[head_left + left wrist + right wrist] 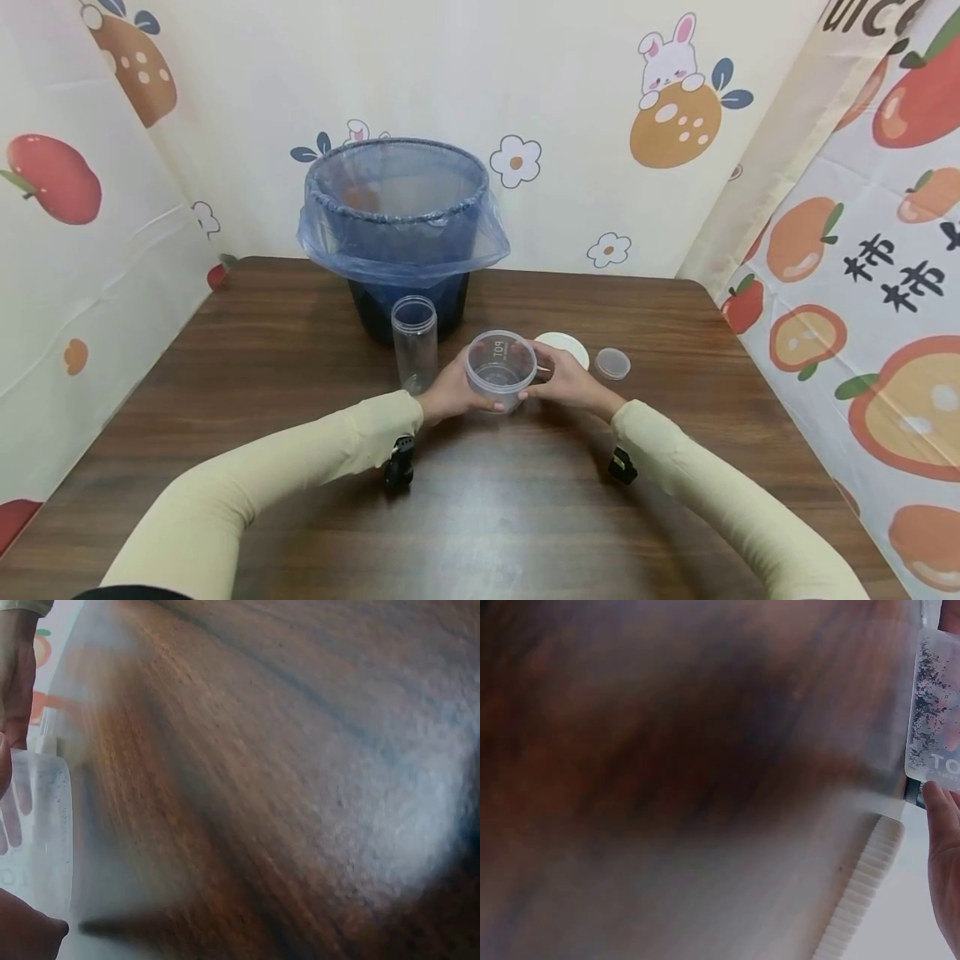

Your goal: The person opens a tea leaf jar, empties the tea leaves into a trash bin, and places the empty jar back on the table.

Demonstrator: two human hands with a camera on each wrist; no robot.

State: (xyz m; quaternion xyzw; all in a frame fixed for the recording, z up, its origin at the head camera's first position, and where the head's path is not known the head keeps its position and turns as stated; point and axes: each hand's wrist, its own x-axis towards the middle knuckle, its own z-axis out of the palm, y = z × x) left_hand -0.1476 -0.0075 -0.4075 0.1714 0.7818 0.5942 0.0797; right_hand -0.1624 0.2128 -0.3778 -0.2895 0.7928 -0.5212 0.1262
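Observation:
Between both hands is a clear plastic pot [501, 367] with a side handle and the printed letters "POT", its open mouth facing up. The left hand [450, 389] grips its left side, thumb at the front. From the right, the right hand [576, 380] holds the pot near the handle, fingers behind and thumb in front. The left wrist view catches the translucent wall of the pot [49, 817] at its left edge. In the right wrist view, the right hand [945, 847] is at the pot's lower edge. Some fingers are hidden behind the pot.
A tall clear jar [415, 337], without a lid, stands just beyond the left hand. Behind it is a black bin lined with a blue bag [405, 250]. A white ridged lid [567, 343] and a small clear lid [612, 363] lie by the right hand on the wooden table [495, 517].

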